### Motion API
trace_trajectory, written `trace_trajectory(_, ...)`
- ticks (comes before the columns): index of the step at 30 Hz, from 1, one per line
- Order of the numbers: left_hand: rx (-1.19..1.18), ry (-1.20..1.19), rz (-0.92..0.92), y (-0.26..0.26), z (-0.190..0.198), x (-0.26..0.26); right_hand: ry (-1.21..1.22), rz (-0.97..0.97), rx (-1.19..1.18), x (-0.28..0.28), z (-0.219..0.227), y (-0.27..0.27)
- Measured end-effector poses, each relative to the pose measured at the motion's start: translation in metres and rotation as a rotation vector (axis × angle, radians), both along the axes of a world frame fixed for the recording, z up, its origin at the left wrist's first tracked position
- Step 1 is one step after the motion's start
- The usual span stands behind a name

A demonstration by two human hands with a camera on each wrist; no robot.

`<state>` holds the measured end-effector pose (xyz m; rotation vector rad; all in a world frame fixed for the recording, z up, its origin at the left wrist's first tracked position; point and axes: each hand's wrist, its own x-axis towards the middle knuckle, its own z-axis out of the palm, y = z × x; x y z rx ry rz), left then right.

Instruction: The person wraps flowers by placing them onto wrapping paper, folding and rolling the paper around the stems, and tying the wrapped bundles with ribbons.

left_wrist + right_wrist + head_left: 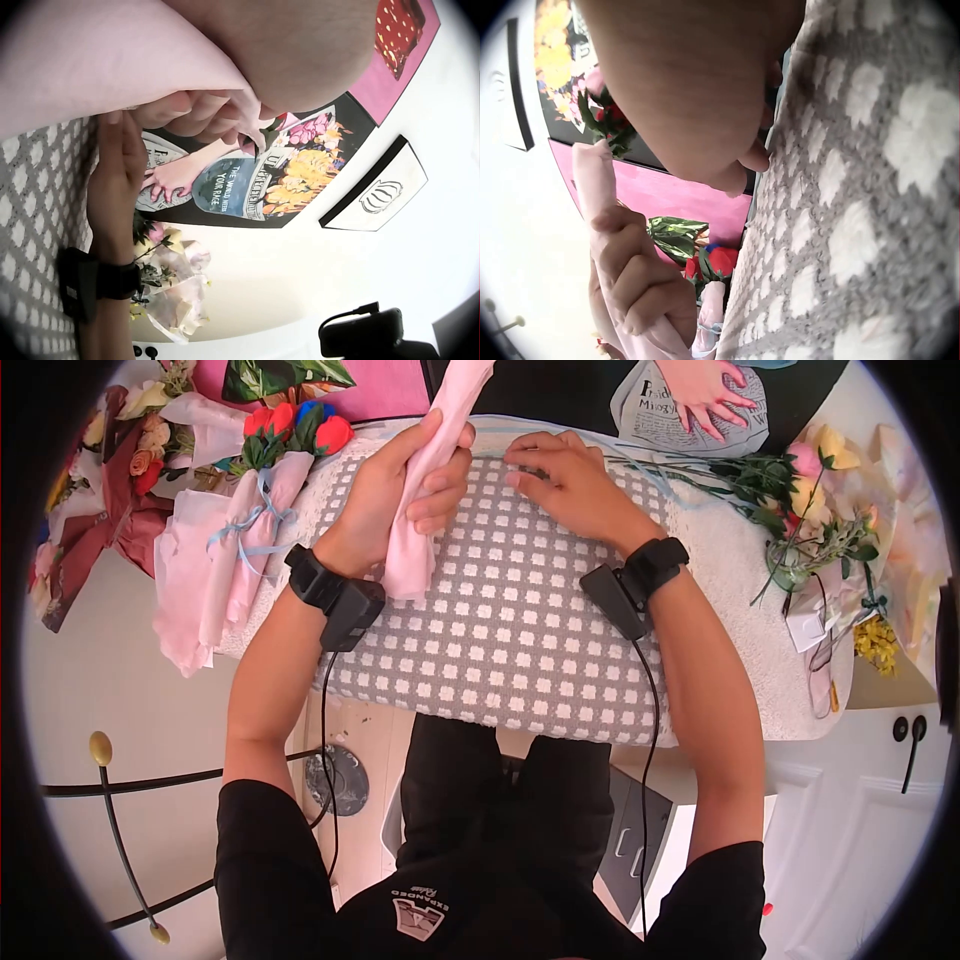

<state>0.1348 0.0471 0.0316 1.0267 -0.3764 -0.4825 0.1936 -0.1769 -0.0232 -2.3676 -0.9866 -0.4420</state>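
My left hand (385, 490) grips a pink paper-wrapped bouquet (410, 555), thumb on one side and fingers curled round the other. The wrap slants up and away over the grey-and-white checked cloth (500, 620). Red blooms and green leaves (613, 124) poke out of its far end in the right wrist view. To the right of the wrap, my right hand (575, 485) is low over the far part of the cloth, fingers loosely bent and holding nothing visible. A pale blue strip (782, 94) runs close to its fingertips.
On the left lie a finished-looking pink bouquet (235, 550) with a blue ribbon bow and a dark red wrapped bouquet (130, 510). Loose flowers (810, 490) and a white box (808, 628) are on the right. Painted panels (540, 400) stand behind the table.
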Motion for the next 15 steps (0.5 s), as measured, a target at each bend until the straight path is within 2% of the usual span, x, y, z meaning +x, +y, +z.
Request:
trace_trajectory(2,-0.052,-0.011,0.004,0.001,-0.001,0.001,0.237,0.129,0.251,-0.004,0.006,0.0)
trace_trajectory(3,-0.054,-0.008,0.004,0.002,-0.001,0.002,0.239,0.127,0.25,-0.01,0.008,0.004)
trace_trajectory(5,-0.105,-0.005,-0.02,0.004,0.0,0.003,0.469,0.469,0.502,-0.025,0.016,0.015)
trace_trajectory(6,-0.108,-0.007,-0.022,0.005,0.001,0.004,0.467,0.467,0.499,-0.034,0.019,0.02)
trace_trajectory(8,-0.205,-0.01,-0.08,0.006,0.002,0.003,0.717,0.606,0.361,-0.05,0.025,0.026)
trace_trajectory(10,-0.231,-0.016,-0.093,0.007,0.002,0.003,0.718,0.606,0.335,-0.048,0.026,0.022)
trace_trajectory(12,-0.236,-0.045,-0.102,0.01,0.003,0.005,0.309,0.149,0.316,-0.034,0.027,0.01)
trace_trajectory(14,-0.242,-0.036,-0.098,0.011,0.003,0.006,0.003,-0.106,0.281,-0.006,0.016,-0.018)
trace_trajectory(15,-0.244,-0.021,-0.097,0.011,0.003,0.006,-0.122,-0.261,0.178,0.004,0.01,-0.032)
